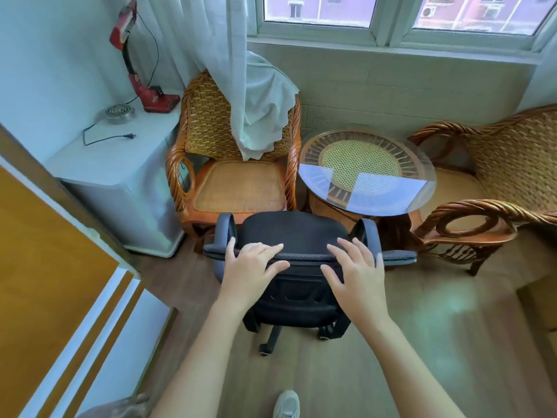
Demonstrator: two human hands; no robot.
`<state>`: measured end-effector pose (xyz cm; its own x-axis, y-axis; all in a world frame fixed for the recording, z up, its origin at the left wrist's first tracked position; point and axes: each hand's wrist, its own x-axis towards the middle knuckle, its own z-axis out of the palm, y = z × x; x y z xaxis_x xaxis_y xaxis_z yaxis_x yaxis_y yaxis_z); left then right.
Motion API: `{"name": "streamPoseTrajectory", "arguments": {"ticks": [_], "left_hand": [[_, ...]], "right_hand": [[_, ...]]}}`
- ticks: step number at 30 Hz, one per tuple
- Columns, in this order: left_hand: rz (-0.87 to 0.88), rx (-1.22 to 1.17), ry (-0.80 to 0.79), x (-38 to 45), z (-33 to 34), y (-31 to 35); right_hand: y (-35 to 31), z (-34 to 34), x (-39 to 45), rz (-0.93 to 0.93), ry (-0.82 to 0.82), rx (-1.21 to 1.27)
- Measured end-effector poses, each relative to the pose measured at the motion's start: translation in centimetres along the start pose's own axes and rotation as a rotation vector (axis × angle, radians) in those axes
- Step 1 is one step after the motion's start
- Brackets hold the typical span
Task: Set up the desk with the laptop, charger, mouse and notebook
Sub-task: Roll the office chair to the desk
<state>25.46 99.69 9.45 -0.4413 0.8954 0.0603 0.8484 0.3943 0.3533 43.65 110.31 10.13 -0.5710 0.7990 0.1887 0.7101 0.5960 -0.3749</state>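
Laptop, charger, mouse and notebook lie outside this view, and no desk can be told for sure. What fills the middle is a black office chair (298, 297), seen from behind and above, standing on its castors on the wooden floor (422, 327).

The left hand (253, 263) lies on the top edge of the chair's backrest, its fingers fairly straight and spread over the rim and its thumb on the near face. That grip is apart, not clamped. The right hand (355, 267) is at the same edge, further right, with fingers fanned out and thumb pointing inward. Its grip is apart too, and whether the palm touches the rim I cannot tell.

Just beyond the office chair stands a wicker armchair (238, 188) with a white curtain (259, 116) draped over its back. Beside it on the right is a round table (367, 170) with a glass top, and right of that a second wicker armchair (497, 182).

On the left, a white cabinet (120, 164) carries a red lamp (135, 70), a round metal dish (116, 113) and a loose plug (129, 136) on a black cord. An orange and white panel (45, 282) fills the near left corner. A pale shoe (286, 404) shows at the bottom edge.
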Motion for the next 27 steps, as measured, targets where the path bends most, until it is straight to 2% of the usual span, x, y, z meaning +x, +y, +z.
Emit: {"name": "streamPoseTrajectory", "arguments": {"ticks": [2, 8, 17, 23, 27], "left_hand": [[0.025, 0.066, 0.031, 0.5, 0.6, -0.3], [0.063, 0.194, 0.169, -0.1, 1.8, -0.9], [-0.013, 0.306, 0.179, -3.3, 2.1, 1.3], [-0.044, 0.357, 0.187, -8.2, 3.7, 4.3], [-0.087, 0.36, 0.202, -11.1, 4.1, 7.4]], "right_hand": [[0.3, 0.8, 0.7, 0.032, -0.098, -0.031], [1.1, 1.3, 0.5, -0.025, -0.095, -0.074], [2.1, 0.7, -2.0, -0.082, -0.147, -0.108], [4.1, -0.6, -5.2, -0.135, -0.147, -0.108], [5.8, -2.7, -6.9, -0.163, -0.205, -0.106]]}}
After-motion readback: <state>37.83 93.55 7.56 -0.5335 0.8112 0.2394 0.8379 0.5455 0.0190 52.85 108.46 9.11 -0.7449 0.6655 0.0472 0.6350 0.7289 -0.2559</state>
